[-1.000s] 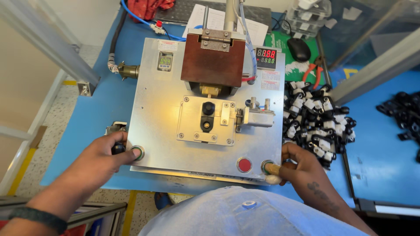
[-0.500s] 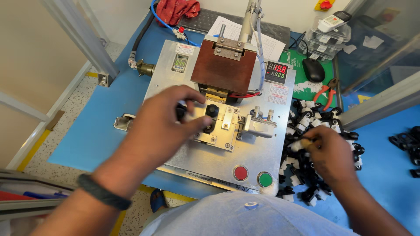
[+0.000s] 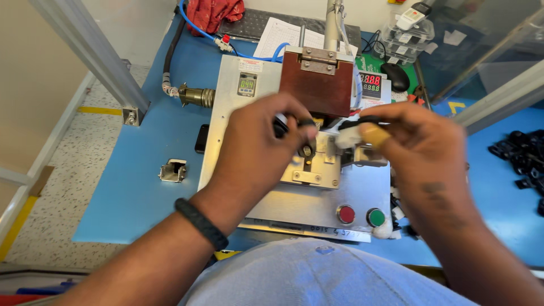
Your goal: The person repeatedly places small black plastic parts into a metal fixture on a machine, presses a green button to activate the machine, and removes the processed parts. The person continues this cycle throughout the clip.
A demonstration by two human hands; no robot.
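Your left hand pinches small black part over fixture; right hand closed on black-and-white part beside it. Parts likely light, rigid plastic; grip body sides with fingertips.

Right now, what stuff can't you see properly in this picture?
Head view only:
- Fixture under the brown block: mostly hidden by the left hand.
- Small black part in the left hand: fingers cover it, shape unclear.
- Black-and-white part in the right hand: blurred, partly covered.
- Black parts pile: cut off by the right edge.
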